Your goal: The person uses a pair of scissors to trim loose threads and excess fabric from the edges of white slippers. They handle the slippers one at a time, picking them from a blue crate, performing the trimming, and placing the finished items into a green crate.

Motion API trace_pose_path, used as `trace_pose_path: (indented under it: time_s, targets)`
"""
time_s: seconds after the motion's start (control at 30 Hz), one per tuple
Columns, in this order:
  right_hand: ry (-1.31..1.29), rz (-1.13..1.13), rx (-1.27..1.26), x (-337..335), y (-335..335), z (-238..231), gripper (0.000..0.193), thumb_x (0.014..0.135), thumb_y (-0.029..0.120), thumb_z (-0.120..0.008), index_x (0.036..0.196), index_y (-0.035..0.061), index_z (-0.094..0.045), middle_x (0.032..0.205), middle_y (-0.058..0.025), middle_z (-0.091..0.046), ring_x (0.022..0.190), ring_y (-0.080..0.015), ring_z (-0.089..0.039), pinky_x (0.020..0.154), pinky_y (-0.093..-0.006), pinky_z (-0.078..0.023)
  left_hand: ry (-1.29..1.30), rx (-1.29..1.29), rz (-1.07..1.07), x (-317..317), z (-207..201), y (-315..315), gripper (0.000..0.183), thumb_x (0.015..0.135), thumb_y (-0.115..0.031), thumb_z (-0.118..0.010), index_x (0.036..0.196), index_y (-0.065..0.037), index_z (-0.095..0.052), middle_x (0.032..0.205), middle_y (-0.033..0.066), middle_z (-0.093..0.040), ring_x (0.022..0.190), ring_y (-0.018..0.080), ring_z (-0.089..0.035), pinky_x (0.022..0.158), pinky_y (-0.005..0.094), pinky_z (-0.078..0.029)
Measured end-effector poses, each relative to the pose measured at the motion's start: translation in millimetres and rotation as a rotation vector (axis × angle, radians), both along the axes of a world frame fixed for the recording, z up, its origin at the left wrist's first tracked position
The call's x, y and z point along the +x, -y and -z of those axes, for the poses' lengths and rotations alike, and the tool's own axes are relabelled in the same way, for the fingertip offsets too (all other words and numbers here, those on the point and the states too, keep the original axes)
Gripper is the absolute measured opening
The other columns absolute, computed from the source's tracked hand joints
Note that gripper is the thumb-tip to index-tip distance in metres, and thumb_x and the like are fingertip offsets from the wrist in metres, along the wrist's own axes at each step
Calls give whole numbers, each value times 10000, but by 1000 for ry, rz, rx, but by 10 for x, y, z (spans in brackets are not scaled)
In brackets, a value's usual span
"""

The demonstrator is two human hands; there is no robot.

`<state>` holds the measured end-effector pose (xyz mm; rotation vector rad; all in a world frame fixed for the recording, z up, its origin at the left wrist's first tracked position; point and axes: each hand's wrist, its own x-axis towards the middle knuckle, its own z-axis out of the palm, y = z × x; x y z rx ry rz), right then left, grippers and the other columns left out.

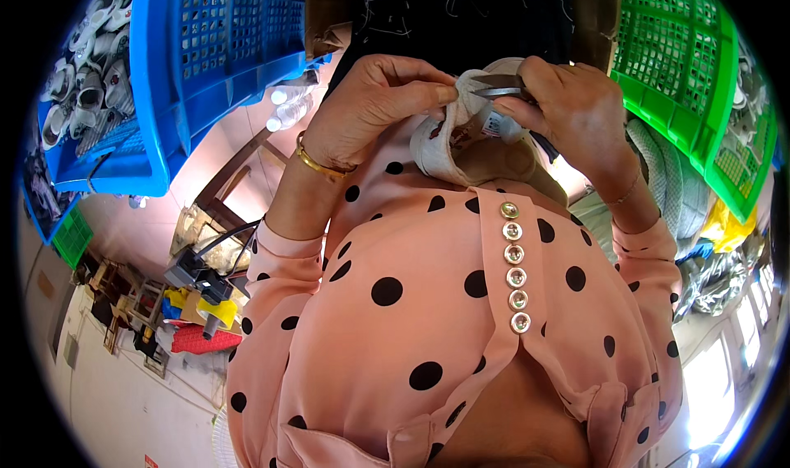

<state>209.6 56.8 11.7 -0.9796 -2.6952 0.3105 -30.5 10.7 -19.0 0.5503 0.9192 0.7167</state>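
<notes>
A small off-white shoe upper point(436, 151) is held up in front of my body, its opening turned toward me and a white label showing inside. My left hand point(374, 110) pinches its far edge between thumb and fingertips. In my right hand point(580, 114) is a pair of metal thread snips point(499, 82), gripped with the fingers wrapped round it. The blades stand slightly apart and lie against the upper's edge, close to my left fingertips. Any thread between the blades is too small to make out.
A blue plastic basket point(164, 131) with several pale shoes point(90, 81) stands at the left. On the right is a green plastic basket point(675, 73), with grey fabric point(666, 172) and a yellow bag point(728, 225) below. Clear bottles point(290, 106) sit beside the blue basket.
</notes>
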Motion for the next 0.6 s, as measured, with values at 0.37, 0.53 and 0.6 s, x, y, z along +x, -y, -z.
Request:
trace_pose_path:
  time_s: [0.37, 0.53, 0.6]
  targets:
    - [26, -2, -32, -18, -14, 47, 339, 836, 468, -649, 786, 140, -582, 538, -1, -508, 471, -162, -549, 469, -281, -423, -30, -21, 15, 4, -22, -9, 208, 801, -88, -711, 989, -2, -723, 894, 55, -711, 812, 83, -638, 779, 212, -497]
    - [72, -26, 59, -36, -31, 10, 348, 837, 469, -647, 775, 137, -562, 541, 5, -493, 496, -148, -556, 490, -275, -422, -22, -31, 7, 9, -19, 1, 205, 805, -88, -711, 991, -5, -722, 901, 53, -710, 824, 85, -638, 790, 218, -498]
    - [79, -37, 77, -30, -38, 14, 347, 839, 467, -645, 772, 139, -556, 537, 8, -483, 500, -144, -555, 493, -271, -417, -31, -40, 9, 11, -23, 2, 206, 808, -95, -712, 995, -7, -721, 903, 53, -710, 823, 88, -639, 793, 222, -500]
